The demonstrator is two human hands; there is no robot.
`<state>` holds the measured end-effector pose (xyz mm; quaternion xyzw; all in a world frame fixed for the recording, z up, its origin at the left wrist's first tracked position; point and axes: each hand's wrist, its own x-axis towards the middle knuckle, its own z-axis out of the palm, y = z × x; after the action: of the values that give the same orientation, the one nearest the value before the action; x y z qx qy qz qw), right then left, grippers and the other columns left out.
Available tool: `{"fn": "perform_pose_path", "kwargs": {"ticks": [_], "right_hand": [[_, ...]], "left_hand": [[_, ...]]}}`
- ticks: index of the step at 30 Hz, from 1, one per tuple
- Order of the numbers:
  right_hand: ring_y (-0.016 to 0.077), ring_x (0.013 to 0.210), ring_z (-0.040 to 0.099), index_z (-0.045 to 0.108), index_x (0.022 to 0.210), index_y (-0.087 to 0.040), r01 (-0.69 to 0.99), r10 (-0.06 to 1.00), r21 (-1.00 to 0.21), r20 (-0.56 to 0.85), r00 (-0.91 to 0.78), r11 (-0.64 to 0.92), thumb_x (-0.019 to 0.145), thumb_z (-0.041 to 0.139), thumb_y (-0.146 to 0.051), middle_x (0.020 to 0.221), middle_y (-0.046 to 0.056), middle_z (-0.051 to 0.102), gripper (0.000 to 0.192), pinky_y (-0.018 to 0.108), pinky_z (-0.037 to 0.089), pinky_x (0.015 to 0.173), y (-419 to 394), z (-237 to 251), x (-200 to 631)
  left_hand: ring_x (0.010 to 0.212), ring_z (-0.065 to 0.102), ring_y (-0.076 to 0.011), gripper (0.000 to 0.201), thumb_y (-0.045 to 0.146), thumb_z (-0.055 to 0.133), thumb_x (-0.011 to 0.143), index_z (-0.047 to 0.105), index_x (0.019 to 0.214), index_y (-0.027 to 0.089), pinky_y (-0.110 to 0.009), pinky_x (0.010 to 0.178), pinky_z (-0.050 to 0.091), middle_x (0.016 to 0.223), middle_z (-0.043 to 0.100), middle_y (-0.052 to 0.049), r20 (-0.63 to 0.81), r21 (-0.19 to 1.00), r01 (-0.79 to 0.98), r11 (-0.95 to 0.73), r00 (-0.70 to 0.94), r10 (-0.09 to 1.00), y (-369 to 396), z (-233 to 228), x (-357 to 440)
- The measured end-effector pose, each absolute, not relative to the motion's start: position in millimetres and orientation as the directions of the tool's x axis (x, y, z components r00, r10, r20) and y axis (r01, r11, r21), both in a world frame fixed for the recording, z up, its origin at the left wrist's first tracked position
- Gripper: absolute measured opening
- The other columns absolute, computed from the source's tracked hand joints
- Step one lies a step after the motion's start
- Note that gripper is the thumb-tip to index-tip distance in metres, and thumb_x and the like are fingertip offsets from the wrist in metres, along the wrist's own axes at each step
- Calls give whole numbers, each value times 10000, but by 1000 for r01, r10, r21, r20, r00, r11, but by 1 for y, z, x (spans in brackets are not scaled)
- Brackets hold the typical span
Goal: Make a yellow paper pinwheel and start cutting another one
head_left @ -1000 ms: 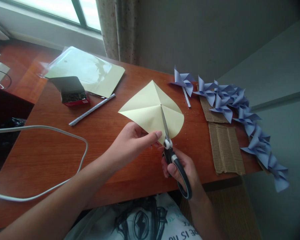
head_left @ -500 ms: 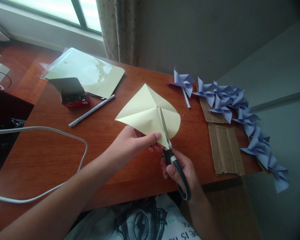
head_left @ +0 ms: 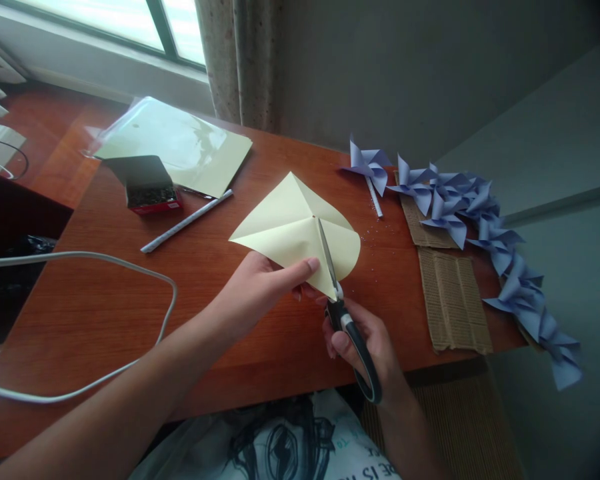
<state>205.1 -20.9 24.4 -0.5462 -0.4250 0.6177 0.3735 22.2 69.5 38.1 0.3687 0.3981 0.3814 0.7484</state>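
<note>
My left hand (head_left: 260, 288) pinches the near corner of a pale yellow paper square (head_left: 293, 230) held just above the wooden table (head_left: 105, 313). Creases cross the sheet from corner to corner. My right hand (head_left: 365, 343) grips black-handled scissors (head_left: 344, 313), whose blades run along a crease from the near corner toward the sheet's middle. The right flap curls upward beside the blades.
A sleeve of yellow paper (head_left: 175, 143), an open red box of pins (head_left: 150, 187) and a rolled paper stick (head_left: 186, 220) lie at the back left. A white cable (head_left: 105, 267) loops on the left. Several purple pinwheels (head_left: 460, 203) and corrugated cardboard (head_left: 453, 297) line the right edge.
The paper has shifted slightly left and toward me. The scissor blades have gone further into the sheet along the crease.
</note>
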Motion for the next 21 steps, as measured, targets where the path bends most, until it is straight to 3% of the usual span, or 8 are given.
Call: {"fn": "perform_pose_path", "kwargs": {"ticks": [7,21], "right_hand": [[126,625,481,651,1218,-165,2,921,-929,-368,-126,-371,822,738,-547,773,5,549,557,269,383,585,-22,26,207],[123,611,469,670,1252,-175,61,926,-935,-354,-128,-349,833,729,-532,765,4,536,554,256,398,568,-18,30,207]], "left_hand": [[678,660,-163,198,351,780,789,720,803,162,-227,585,509,768,750,-33,-318,907,-178,382,307,897,67,42,24],[770,689,-199,232,370,791,782,720,866,165,-235,615,526,838,760,-44,-291,927,-158,342,277,916,66,36,23]]}}
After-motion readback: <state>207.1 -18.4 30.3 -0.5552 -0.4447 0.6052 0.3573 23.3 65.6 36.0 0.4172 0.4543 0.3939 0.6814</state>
